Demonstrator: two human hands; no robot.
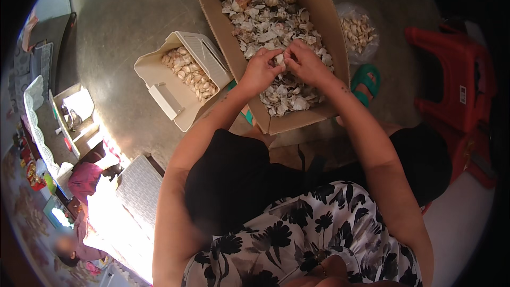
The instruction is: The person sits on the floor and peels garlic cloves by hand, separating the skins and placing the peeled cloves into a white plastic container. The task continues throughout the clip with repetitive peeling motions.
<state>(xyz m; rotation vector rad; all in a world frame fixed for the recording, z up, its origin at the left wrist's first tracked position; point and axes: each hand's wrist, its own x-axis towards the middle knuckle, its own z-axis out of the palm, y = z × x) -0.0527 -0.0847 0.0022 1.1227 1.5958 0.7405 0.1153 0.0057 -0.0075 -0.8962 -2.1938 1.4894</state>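
Observation:
Over a cardboard box (263, 121) filled with garlic bulbs and loose papery skins, my left hand (261, 69) grips a whitish piece of garlic (279, 59) between thumb and fingers. My right hand (305, 61) meets it from the other side, its fingertips pinched at the same piece; how much of it they hold is partly hidden. Whole garlic bulbs (271, 0) lie towards the far end of the box, with skins (295, 101) heaped at the near end. Left of the box, a beige plastic bin (159, 61) holds garlic cloves (189, 72).
Right of the box, a clear plastic bag (374, 54) holds more cloves. A red plastic stool (458, 75) stands at the far right. My green sandals (364, 83) flank the box. At lower left are a small open drawer (75, 115) and another person (79, 243).

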